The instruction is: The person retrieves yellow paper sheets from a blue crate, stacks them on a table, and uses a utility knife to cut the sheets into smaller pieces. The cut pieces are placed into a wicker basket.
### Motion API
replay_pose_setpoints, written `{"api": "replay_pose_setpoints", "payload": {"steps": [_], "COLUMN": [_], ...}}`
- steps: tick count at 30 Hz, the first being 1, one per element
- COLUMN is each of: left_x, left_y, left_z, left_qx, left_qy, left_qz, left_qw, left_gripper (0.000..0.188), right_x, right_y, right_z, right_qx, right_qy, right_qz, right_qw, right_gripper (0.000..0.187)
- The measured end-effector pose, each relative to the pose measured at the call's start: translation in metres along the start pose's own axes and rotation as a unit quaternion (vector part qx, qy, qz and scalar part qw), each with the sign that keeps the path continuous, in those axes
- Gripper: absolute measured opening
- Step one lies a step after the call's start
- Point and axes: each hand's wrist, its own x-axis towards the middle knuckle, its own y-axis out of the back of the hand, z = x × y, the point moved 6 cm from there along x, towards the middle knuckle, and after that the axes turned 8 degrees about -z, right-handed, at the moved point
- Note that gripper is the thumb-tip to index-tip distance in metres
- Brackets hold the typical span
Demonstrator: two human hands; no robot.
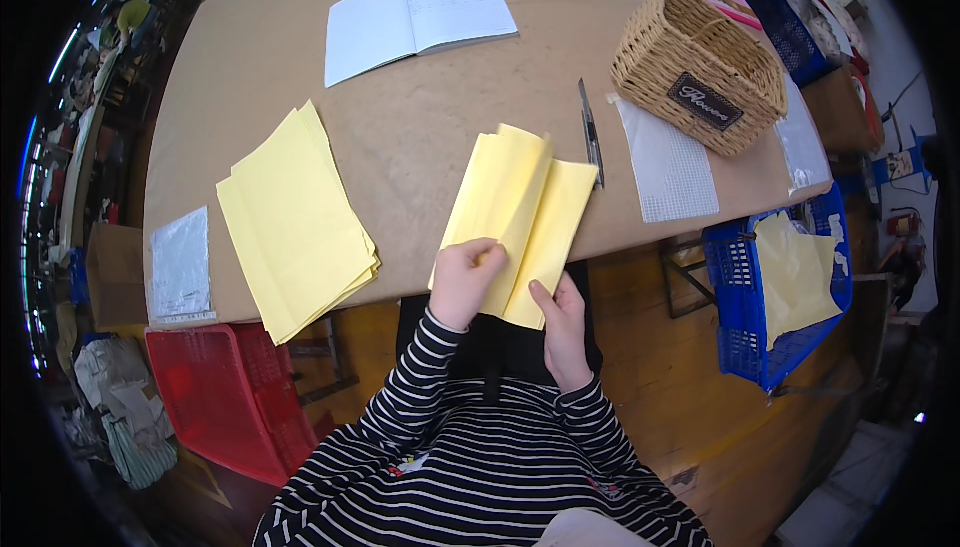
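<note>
A folded yellow paper sheet (505, 192) lies partly over the table's front edge in front of me, its panels creased lengthwise and one flap standing up. My left hand (468, 282) is closed, fingers curled against the sheet's left panel and flap. On the lower right edge, my right hand (565, 332) pinches the paper between thumb and fingers. Left of these, a loose stack of flat yellow sheets (295, 227) overhangs the table's front edge slightly. A utility knife (591, 134) rests just right of the folded sheet.
An open notebook (420, 22) lies on the brown-covered table (390, 147). A wicker basket (700, 67) stands at right beside a white gridded sheet (668, 167). Below the table are a red crate (225, 397) at left and a blue crate (735, 337) holding yellow material at right.
</note>
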Motion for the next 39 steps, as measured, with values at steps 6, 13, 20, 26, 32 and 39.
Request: {"api": "replay_pose_setpoints", "payload": {"steps": [6, 13, 20, 26, 32, 39], "left_x": [-0.003, -0.001, 0.000, -0.007, -0.009, -0.005], "left_y": [0.000, -0.007, 0.000, -0.012, -0.019, -0.020], "left_z": [-0.023, -0.029, -0.022, 0.009, 0.023, 0.009], "left_qx": [-0.226, -0.320, -0.246, 0.071, 0.214, 0.141], "left_qy": [0.056, 0.096, -0.026, -0.119, -0.034, -0.045], "left_qz": [-0.012, -0.048, 0.038, -0.016, 0.004, 0.037], "left_qw": [0.972, 0.941, 0.968, 0.990, 0.976, 0.988], "left_gripper": [0.018, 0.016, 0.022, 0.024, 0.033, 0.023], "right_x": [-0.004, 0.003, 0.002, 0.006, 0.010, 0.009], "right_y": [-0.004, 0.009, 0.020, 0.019, 0.010, 0.011], "right_z": [-0.021, -0.016, -0.005, -0.006, -0.006, 0.000], "right_qx": [-0.115, -0.215, -0.057, -0.140, -0.193, -0.191], "right_qy": [0.136, 0.069, -0.004, 0.045, 0.108, 0.050], "right_qz": [-0.025, -0.011, -0.003, -0.002, 0.018, 0.022], "right_qw": [0.984, 0.974, 0.998, 0.989, 0.975, 0.980], "right_gripper": [0.038, 0.031, 0.024, 0.019, 0.021, 0.021]}}
